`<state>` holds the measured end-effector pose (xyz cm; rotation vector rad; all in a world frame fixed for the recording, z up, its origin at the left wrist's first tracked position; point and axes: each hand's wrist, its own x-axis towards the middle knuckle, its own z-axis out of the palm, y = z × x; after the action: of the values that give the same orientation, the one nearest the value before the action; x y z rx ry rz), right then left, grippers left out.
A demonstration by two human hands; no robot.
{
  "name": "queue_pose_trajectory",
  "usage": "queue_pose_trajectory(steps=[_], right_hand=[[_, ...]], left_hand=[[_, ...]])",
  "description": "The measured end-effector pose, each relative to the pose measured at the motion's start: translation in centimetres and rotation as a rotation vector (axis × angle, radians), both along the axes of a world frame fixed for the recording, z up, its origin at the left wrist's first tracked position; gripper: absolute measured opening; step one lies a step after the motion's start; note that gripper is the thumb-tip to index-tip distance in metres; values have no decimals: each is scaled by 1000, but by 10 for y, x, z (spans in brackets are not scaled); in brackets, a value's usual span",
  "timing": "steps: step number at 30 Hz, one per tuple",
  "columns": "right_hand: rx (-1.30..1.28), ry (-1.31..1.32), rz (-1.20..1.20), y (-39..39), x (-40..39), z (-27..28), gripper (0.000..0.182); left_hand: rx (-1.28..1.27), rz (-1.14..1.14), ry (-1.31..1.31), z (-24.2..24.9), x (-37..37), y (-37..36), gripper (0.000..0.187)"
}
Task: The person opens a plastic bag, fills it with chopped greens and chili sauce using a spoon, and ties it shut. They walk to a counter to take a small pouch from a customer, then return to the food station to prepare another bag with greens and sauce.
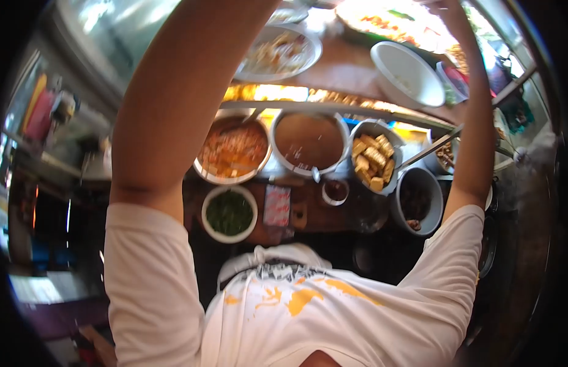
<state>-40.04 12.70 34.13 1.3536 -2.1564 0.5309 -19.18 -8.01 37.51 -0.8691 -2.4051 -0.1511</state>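
Both my arms stretch forward over the food counter. My left arm runs up past the top edge, so my left hand is out of view. At the top right, only a blurred, overexposed part of my right hand (pixel 442 6) shows, and its fingers cannot be made out. Close to it lies a brightly lit tray of colourful food (pixel 382 24). Below that hand stands a tilted white bowl (pixel 412 76) with a few scraps inside. Beside my left forearm is a white bowl of pale mixed food (pixel 283 54).
Nearer me are a pot of reddish stew (pixel 234 150), a pot of brown sauce (pixel 311 139), fried tofu-like pieces (pixel 374 158) in a bowl, chopped greens (pixel 229 211), a small sauce cup (pixel 335 192) and a grey bucket (pixel 418 202). A metal rail (pixel 339 109) crosses the counter.
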Motion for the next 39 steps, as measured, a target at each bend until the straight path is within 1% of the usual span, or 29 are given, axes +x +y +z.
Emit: queue_pose_trajectory(steps=[3, 5, 6, 8, 9, 10, 11, 12, 13, 14, 15, 16, 17, 19, 22, 25, 28, 29, 32, 35, 38, 39], right_hand=[[-166, 58, 214, -11, 91, -6, 9], [-257, -5, 398, -17, 158, -27, 6], [-285, -89, 488, -21, 189, -46, 5], [-104, -779, 32, -25, 270, -87, 23], [-76, -657, 402, -37, 271, -126, 21], [-85, -819, 373, -63, 305, -159, 19], [-29, -693, 261, -89, 335, -185, 14], [43, -907, 270, -110, 352, -211, 13], [122, -937, 301, -129, 358, -255, 15], [110, -1059, 327, -145, 361, -312, 18], [121, -1000, 310, -160, 366, -345, 17], [141, -944, 295, -170, 372, -368, 16], [122, -835, 280, -177, 377, -384, 15], [73, -610, 251, -188, 385, -403, 15], [156, -656, 111, -197, 393, -413, 15], [109, -746, 90, -191, 389, -397, 16], [74, -1076, 21, -181, 383, -378, 19], [100, -1214, -24, -178, 383, -366, 19], [-54, -1398, 78, -170, 382, -362, 16], [-127, -1424, 161, -178, 401, -324, 14], [-84, -1380, 285, -191, 422, -301, 16], [-10, -1290, 297, -196, 429, -295, 16]], left_hand=[[209, -233, -202, -60, 92, -7, 32], [346, -280, -366, -104, 141, -21, 36], [414, -278, -451, -127, 166, -29, 38], [577, -232, -629, -170, 215, -49, 42], [689, -228, -674, -198, 236, -61, 43], [803, -227, -717, -220, 259, -72, 44], [916, -124, -865, -228, 284, -82, 45], [1023, -16, -1014, -236, 307, -91, 45], [1092, 71, -1025, -252, 326, -100, 45], [1154, 162, -1039, -271, 341, -111, 45], [1158, 260, -1024, -286, 354, -121, 45], [1168, 360, -1010, -301, 366, -129, 45], [1177, 460, -990, -315, 375, -133, 45], [1245, 518, -989, -335, 383, -142, 46], [1321, 550, -995, -352, 389, -154, 46], [1362, 526, -974, -357, 391, -157, 46], [1384, 490, -924, -354, 388, -156, 47], [1391, 478, -908, -352, 386, -155, 47], [1361, 461, -846, -355, 380, -150, 46], [1311, 470, -843, -359, 375, -148, 45], [1328, 416, -785, -371, 372, -146, 45], [1330, 424, -796, -371, 372, -145, 45]])
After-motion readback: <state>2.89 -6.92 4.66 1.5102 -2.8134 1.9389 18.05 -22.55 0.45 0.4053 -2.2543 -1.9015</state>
